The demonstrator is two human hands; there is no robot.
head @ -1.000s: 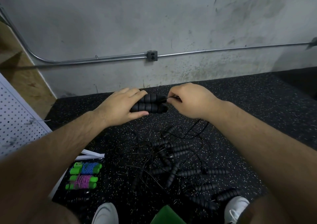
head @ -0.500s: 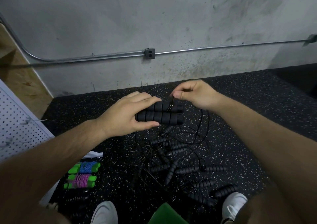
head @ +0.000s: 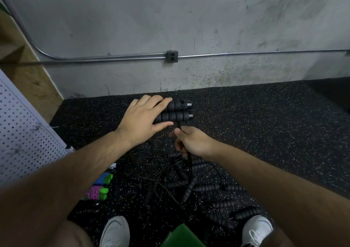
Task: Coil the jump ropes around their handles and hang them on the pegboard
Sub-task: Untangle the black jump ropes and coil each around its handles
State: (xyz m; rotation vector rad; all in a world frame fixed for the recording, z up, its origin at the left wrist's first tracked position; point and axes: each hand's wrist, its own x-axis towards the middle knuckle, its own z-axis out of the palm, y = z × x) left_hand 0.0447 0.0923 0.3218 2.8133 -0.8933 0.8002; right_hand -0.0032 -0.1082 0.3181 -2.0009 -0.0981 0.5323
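My left hand [head: 144, 119] grips two black ribbed jump-rope handles [head: 177, 111] side by side, held level above the floor. One turn of thin black cord crosses the handles near their right ends. Just below them my right hand [head: 189, 142] pinches that black cord [head: 190, 163], which runs down from the handles through my fingers to the floor. A tangled pile of black jump ropes [head: 189, 186] with several ribbed handles lies on the floor under my hands. The white pegboard [head: 20, 133] leans at the left edge.
Two coiled ropes with green handles, one blue [head: 103, 178] and one purple [head: 95, 192], lie by the pegboard's foot. My white shoes [head: 115, 231] flank a green object [head: 181, 235] at the bottom. A grey wall with a conduit and outlet box [head: 172, 56] closes the far side.
My right hand has dropped from above the handles' right end to below them, drawing the cord down across the handles. My left hand with the handles shifted slightly away from me.
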